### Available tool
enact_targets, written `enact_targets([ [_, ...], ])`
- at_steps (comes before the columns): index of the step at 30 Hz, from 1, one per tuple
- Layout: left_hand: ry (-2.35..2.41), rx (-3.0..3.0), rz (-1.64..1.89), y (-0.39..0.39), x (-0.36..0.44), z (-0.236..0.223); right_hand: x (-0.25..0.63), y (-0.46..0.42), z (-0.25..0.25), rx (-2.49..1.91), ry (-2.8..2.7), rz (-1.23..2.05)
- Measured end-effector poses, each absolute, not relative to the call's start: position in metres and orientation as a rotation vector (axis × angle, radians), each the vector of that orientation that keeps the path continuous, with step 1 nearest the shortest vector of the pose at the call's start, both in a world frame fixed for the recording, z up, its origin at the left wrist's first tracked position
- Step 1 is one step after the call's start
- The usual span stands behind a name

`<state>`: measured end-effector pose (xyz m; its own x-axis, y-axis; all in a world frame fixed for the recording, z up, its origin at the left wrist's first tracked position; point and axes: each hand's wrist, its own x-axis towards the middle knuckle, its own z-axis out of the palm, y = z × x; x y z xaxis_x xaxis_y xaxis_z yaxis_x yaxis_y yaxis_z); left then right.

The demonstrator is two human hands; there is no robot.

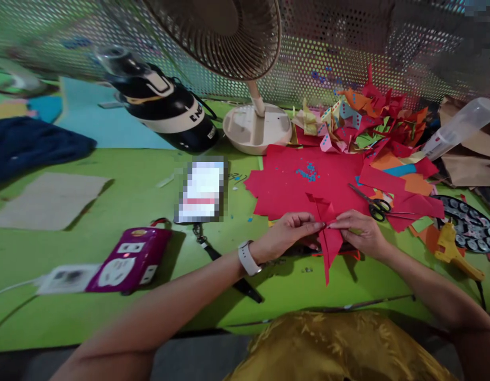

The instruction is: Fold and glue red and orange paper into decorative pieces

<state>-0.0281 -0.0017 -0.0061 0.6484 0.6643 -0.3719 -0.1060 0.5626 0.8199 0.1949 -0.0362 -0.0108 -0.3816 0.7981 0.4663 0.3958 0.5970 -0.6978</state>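
Both hands meet over one folded red paper piece: the left hand pinches it between thumb and fingers, and the right hand grips its other side with thumb and fingertips. The piece is held just above the green surface, near its front edge, with one narrow point hanging toward the person and folded flaps rising above the fingers. A pale wristwatch circles the left wrist.

Just beyond the hands lie flat red sheets, with small blue bits scattered on them. Black-handled scissors rest on the right part of these sheets, blades slightly apart. Farther right are a yellow glue gun and a black round tray of clear round pieces. Behind the sheets is a heap of folded colored papers, many of them dotted, with a clear bottle leaning to their right.

Left of the sheets lies a phone, its lit screen blurred, with a black strap trailing toward the left forearm. Nearer the front is a purple power adapter. A fan and a black bottle stand farther back. At far left are a brown sheet and dark blue cloth.
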Motion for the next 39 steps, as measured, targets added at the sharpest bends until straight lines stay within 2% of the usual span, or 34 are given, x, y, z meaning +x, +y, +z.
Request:
enact_targets([
  [29,0.696,0.828,0.514,-0.004,-0.029,-0.004,0.197,-0.035,-0.022,-0.991,-1.997,0.689],
  [39,0.786,0.732,0.627,-0.001,-0.028,-0.009,0.193,-0.033,-0.013,-0.929,-1.950,0.712],
])
